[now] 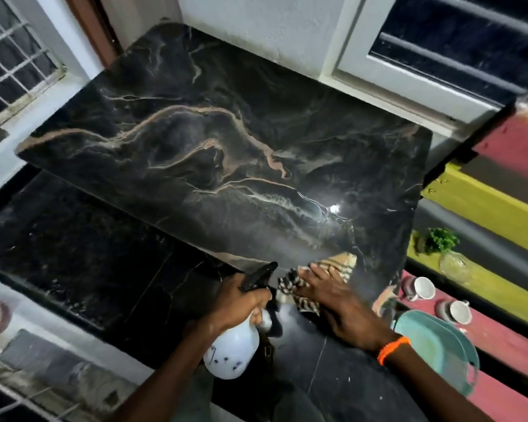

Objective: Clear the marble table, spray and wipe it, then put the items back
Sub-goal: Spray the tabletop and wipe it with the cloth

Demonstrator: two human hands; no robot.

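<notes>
Step, spray: your left hand [241,300] grips bottle [232,345]; right [333,300] flat on cloth [333,266]; mist table [226,147] ahead evenly

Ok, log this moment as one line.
phase: spraying | left hand: holds bottle | right hand: flat on cloth | table: cleared

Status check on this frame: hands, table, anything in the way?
Left hand grips spray bottle. Right hand flat on striped cloth at marble table near edge. Cups and teal tray set off to the right.
</notes>
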